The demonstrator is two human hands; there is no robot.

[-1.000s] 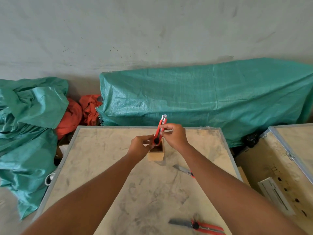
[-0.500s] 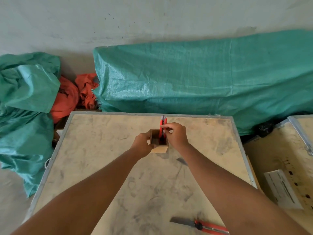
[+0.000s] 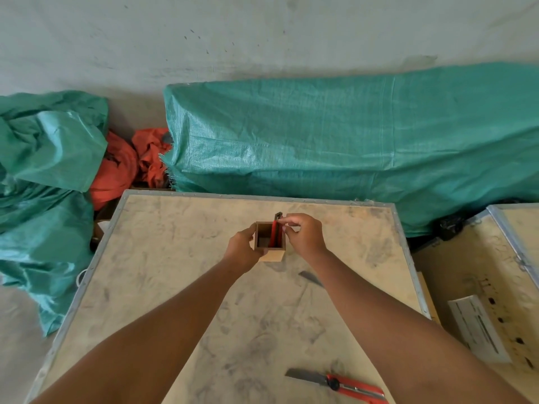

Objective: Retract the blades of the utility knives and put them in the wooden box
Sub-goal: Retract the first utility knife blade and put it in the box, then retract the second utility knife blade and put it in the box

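Observation:
A small open wooden box [image 3: 274, 254] stands on the plywood crate top [image 3: 175, 287]. My left hand [image 3: 243, 250] grips the box's left side. A red utility knife [image 3: 274, 233] stands upright inside the box, its dark top end poking above the rim. My right hand [image 3: 304, 234] pinches that top end with the fingertips. A second red knife [image 3: 338, 384] lies near the front edge with its blade extended to the left. Below my right forearm the extended blade tip of a third knife [image 3: 310, 278] shows; its handle is hidden.
Green tarpaulin [image 3: 350, 147] covers a long load behind the crate, and more tarp [image 3: 43, 185] with orange cloth [image 3: 122, 167] is piled at the left. A second crate [image 3: 495, 272] at the right carries a white label [image 3: 478, 328].
The red knife was held above the box a second ago; my right hand has lowered it down into the box. My left hand stayed on the box. The head camera tilted downward.

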